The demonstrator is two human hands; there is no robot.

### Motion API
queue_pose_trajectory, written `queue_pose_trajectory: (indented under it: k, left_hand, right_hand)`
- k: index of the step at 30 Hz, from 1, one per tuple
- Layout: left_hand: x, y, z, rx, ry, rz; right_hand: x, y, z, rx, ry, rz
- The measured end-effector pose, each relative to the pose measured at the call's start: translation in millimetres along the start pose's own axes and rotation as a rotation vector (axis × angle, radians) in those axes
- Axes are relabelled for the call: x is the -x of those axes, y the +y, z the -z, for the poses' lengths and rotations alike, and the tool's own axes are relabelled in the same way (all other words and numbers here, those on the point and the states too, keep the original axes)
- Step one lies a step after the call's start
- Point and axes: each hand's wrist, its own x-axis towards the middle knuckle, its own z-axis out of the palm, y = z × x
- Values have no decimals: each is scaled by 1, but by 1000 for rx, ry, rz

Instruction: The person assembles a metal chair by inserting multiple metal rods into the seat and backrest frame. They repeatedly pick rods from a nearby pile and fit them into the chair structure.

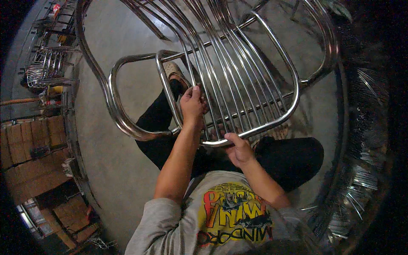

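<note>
A shiny metal chair frame (pixel 225 80) fills the space before my knees, its seat made of several parallel bars inside a rounded tube rim. My left hand (pixel 194 104) is closed around one of the bars at the left side of the seat, thumb on top. At the near edge, my right hand (pixel 239 148) grips the rim tube, thumb above and fingers curled beneath, partly hidden by the metal. Curved tube legs or arms (pixel 114 106) bend out on the left, with a matching tube (pixel 331 46) on the right.
Brown cardboard boxes (pixel 34 140) are stacked at the left. Another metal chair frame (pixel 49 68) stands beyond them. Bundles of metal rods (pixel 361 178) lie along the right side. Grey concrete floor (pixel 110 170) surrounds my legs.
</note>
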Motion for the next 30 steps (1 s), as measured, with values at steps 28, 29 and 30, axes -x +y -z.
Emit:
queue_pose_trajectory:
  k: [28,29,30]
  left_hand:
    - [79,14,78,-1205,-3,-1188]
    - [72,8,77,-1218,-45,-1221]
    - [62,6,77,-1252,-82,-1233]
  right_hand:
    - [20,9,-21,50,38,-16]
    - [26,11,-23,171,56,87]
    - [38,9,-22,266,121,72]
